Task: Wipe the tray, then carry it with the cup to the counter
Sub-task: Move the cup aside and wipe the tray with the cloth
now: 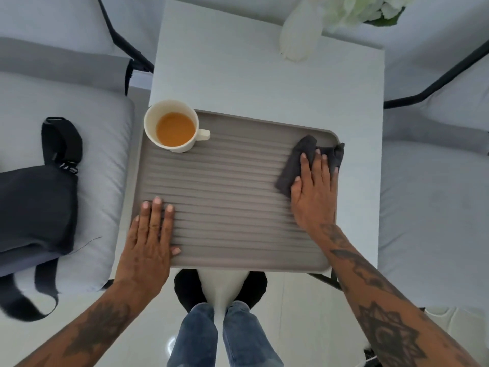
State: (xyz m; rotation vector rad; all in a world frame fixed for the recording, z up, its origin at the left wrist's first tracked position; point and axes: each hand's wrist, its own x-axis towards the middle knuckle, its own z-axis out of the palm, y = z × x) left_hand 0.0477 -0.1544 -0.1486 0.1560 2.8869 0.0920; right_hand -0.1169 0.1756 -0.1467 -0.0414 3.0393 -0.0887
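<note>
Grey-brown tray (227,202), roughly square with rounded corners and a low raised rim, floor ribbed in parallel ridges running side to side, matte like plastic or silicone; lying flat on the white surface (264,83), near edge overhanging toward the legs. Cream cup (173,125), smooth and glazed-looking, round with a small stubby handle pointing right, part-filled with amber liquid, standing on the tray's far-left corner. Dark grey cloth (296,165), soft and crumpled, pressed onto the far-right corner and spilling slightly over the rim. Right hand (315,192) flat on the cloth, fingers extended and slightly spread, not clenched. Left hand (150,239) palm-down on the near-left corner, fingers straight and close together, gripping nothing. Black fabric bag (34,205) with webbing straps on the pale cushioned seat at left. White vase (301,33) at the surface's far end.
</note>
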